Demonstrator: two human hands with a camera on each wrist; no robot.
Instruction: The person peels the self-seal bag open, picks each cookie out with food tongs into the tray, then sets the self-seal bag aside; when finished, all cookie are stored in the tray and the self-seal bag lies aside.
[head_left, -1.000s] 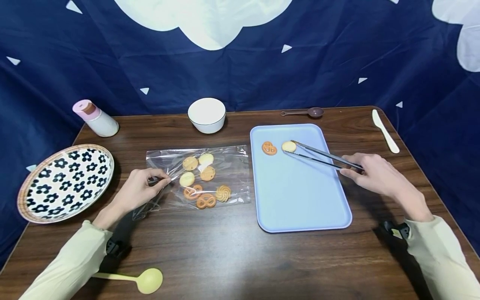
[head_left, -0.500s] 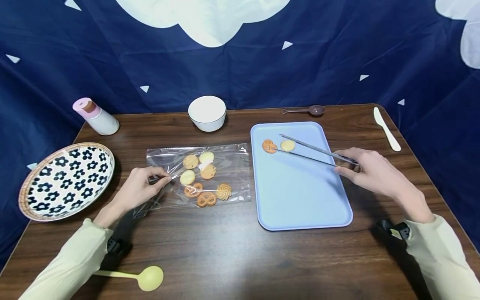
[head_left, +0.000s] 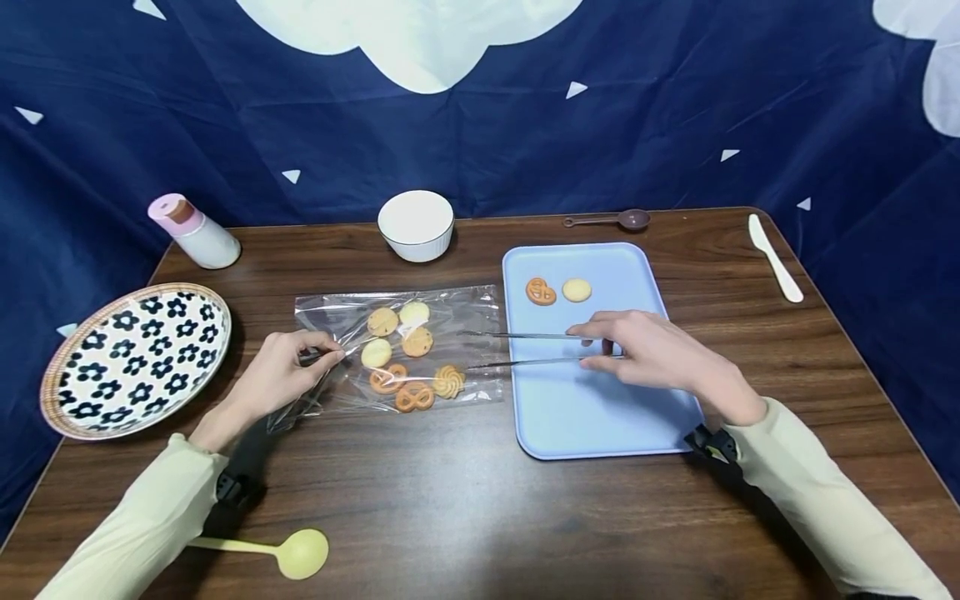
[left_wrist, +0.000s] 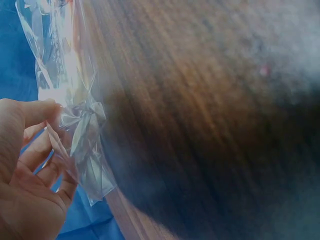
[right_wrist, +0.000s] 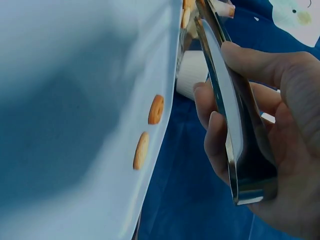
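Note:
A clear plastic bag [head_left: 472, 312] holding several cookies lies on the table. My left hand [head_left: 281, 371] pinches its gathered left end between thumb and fingers; the left wrist view shows the crumpled plastic [left_wrist: 85, 135] at the fingertips. In my right hand [head_left: 645, 350] is a pair of metal tongs [right_wrist: 232, 110], gripped over the blue tray [head_left: 600, 417]. Nothing sits between the spread tong tips, which reach left over the bag's right part, near the swirl cookie [head_left: 449, 382]. On the tray lie a pretzel cookie [head_left: 540, 292] and a round pale cookie [head_left: 577, 290], side by side.
A flower-patterned plate [head_left: 135, 367] and a pink-topped bottle [head_left: 197, 233] stand at the left. At the back are a white bowl [head_left: 416, 227] and a brown measuring spoon [head_left: 632, 220]. A white knife [head_left: 774, 258] lies far right, a yellow spoon [head_left: 302, 554] at front left.
The tongs let go of the round pale cookie beside the pretzel cookie. My right hand has carried them left, from the tray's right edge to the bag. My left hand stays in place.

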